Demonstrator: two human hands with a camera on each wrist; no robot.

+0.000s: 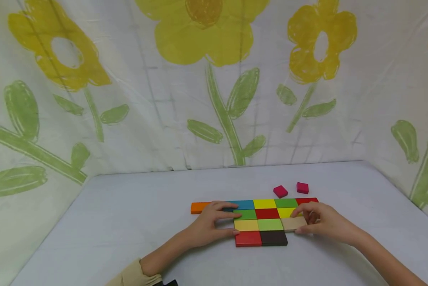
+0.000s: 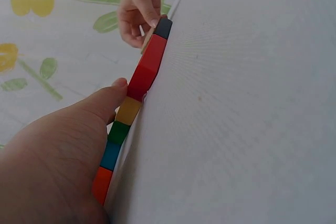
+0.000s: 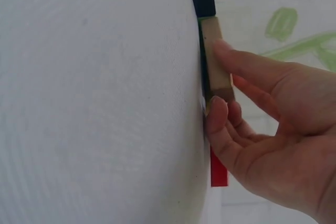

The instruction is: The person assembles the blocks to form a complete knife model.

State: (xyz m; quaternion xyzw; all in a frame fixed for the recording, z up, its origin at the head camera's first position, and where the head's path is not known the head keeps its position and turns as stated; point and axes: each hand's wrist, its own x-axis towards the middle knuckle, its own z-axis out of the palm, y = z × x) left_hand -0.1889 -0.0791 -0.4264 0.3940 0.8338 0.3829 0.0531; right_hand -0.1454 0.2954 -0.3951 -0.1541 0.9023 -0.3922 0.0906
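Note:
Flat coloured blocks lie edge to edge on the table in the head view. Along the near row are a red block and a black block. Behind them, a pale yellow block adjoins a light green block. My right hand pinches a plain wooden block at that row's right end; it looks slightly raised and tilted in the right wrist view. My left hand rests along the left side, its extended fingers touching the green block and nearby edges. An orange block is partly hidden by it.
Two small magenta blocks, one on the left and one on the right, lie behind the arrangement. The pale table meets a flower-printed curtain at its back and sides.

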